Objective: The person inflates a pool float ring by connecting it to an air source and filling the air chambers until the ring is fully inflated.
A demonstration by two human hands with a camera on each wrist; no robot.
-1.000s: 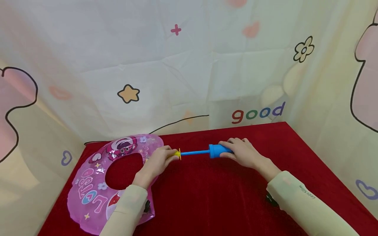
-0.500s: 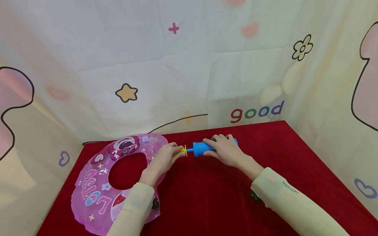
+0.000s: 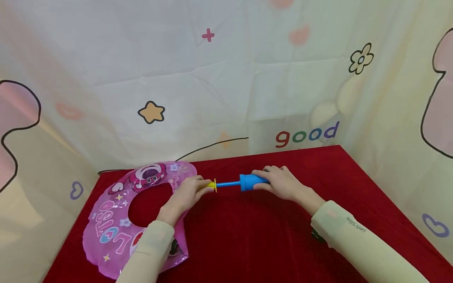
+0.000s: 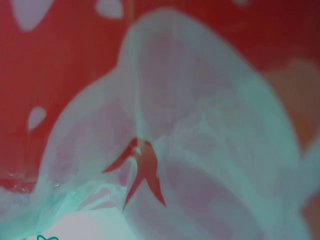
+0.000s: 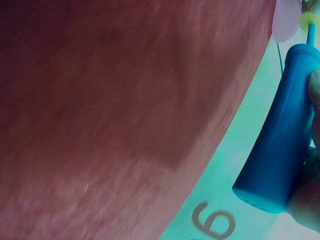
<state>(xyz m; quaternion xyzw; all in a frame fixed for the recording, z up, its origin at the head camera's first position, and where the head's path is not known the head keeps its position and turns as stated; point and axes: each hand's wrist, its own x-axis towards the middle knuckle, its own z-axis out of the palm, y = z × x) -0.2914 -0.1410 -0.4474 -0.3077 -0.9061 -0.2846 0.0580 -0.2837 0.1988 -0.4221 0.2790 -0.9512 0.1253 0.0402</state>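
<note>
A blue hand pump (image 3: 253, 182) spans the gap between my hands, held roughly level above the red cloth. My right hand (image 3: 283, 183) grips its barrel, thumb and fingers on either side; the right wrist view shows the blue barrel (image 5: 280, 130) along its length. My left hand (image 3: 189, 193) pinches the pump's yellow flanged end (image 3: 213, 185). Between barrel and yellow end, a length of thin blue rod (image 3: 228, 184) shows. Under and beside my left forearm lies a pink, partly filled swim ring (image 3: 106, 220). Its print (image 4: 165, 90) fills the left wrist view, where no hand shows.
The red cloth (image 3: 247, 236) covers the table. A printed fabric backdrop (image 3: 226, 78) rises behind it and on both sides. Some small dark object (image 3: 317, 236) lies partly hidden under my right sleeve.
The right hand slid the barrel left toward the yellow end, shortening the exposed rod, then drew it back out. My left hand shifted slightly right and back, and the ring moved a little with it.
</note>
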